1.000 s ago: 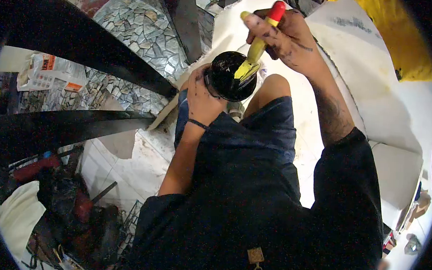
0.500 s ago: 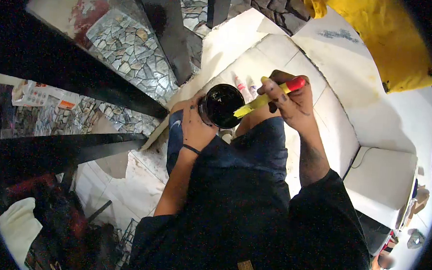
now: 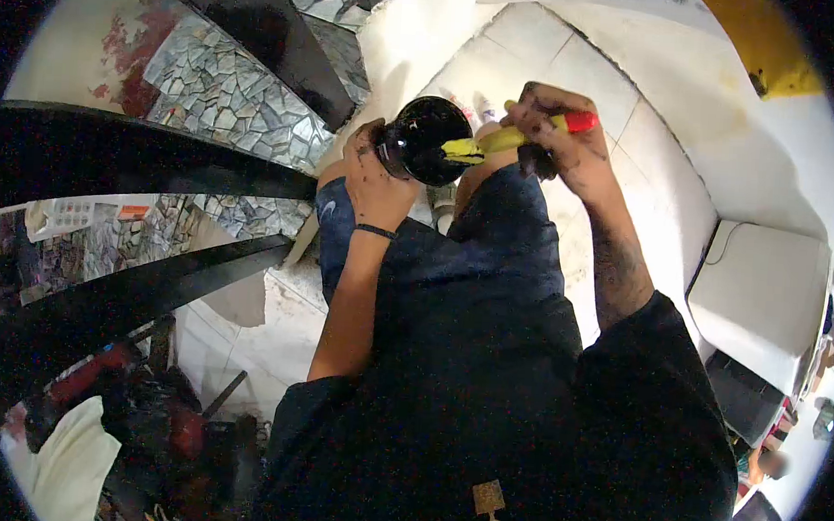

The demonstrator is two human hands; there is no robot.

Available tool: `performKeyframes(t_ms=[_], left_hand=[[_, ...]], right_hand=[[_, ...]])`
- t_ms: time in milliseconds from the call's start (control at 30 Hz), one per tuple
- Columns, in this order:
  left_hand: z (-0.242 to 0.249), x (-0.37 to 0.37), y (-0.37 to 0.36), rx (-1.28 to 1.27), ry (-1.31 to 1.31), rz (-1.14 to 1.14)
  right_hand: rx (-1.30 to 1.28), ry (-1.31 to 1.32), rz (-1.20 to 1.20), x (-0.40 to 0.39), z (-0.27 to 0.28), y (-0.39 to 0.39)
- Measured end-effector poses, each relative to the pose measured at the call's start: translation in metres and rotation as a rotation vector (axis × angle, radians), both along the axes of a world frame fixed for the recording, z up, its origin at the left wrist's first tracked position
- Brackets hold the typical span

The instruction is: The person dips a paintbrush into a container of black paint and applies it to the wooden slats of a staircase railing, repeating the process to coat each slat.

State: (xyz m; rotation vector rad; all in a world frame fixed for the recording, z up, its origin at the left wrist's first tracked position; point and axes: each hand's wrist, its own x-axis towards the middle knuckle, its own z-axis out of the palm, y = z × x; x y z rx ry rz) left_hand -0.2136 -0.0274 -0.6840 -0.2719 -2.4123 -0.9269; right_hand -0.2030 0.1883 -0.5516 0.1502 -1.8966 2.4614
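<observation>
My left hand [image 3: 381, 182] is wrapped round the side of a dark round pot [image 3: 429, 126] with black paint inside, its mouth facing up toward me. In my right hand [image 3: 576, 151] is a paintbrush [image 3: 503, 142], its yellow handle ending in red at the hand. The brush head lies over the pot's right rim, with dark paint along it. Black smears mark the fingers of both hands. Beneath the pot are my knees in dark blue shorts [image 3: 505, 223].
Black stair treads [image 3: 175, 160] slant along the left, with stone-patterned wall [image 3: 231, 96] between them. A white box-like piece [image 3: 764, 282] stands at right. Yellow cloth [image 3: 774, 44] hangs at upper right. Dark clutter and a pale cloth [image 3: 75, 459] lie at lower left.
The view has shifted, so pot and hands appear higher. The brush has tipped flatter, and its head has moved left over the pot and now shows dark paint.
</observation>
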Motion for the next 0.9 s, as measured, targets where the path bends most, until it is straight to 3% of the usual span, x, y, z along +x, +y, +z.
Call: performKeyframes(t_ms=[67, 200, 300, 567, 733, 833, 900], left_hand=[[-0.002, 0.000, 0.001, 0.042, -0.018, 0.016], [0.003, 0.003, 0.003, 0.144, -0.071, 0.029], [-0.001, 0.005, 0.005, 0.222, -0.081, 0.006], [0.002, 0.004, -0.002, 0.114, -0.078, 0.039], [-0.006, 0.004, -0.005, 0.211, -0.023, 0.099], [-0.004, 0.006, -0.003, 0.323, -0.131, 0.065], [-0.010, 0.010, -0.002, 0.200, -0.104, 0.073]], right_hand=[[0.248, -0.053, 0.035, -0.012, 0.012, 0.006], [0.301, -0.202, -0.070, -0.009, 0.030, -0.001], [0.292, -0.265, -0.116, -0.003, 0.023, -0.007], [0.070, -0.396, -0.280, 0.003, 0.016, -0.015], [0.208, -0.348, -0.323, 0.005, 0.016, -0.017], [0.200, -0.282, -0.256, 0.007, 0.012, -0.026], [0.215, -0.269, -0.183, 0.009, 0.010, -0.028]])
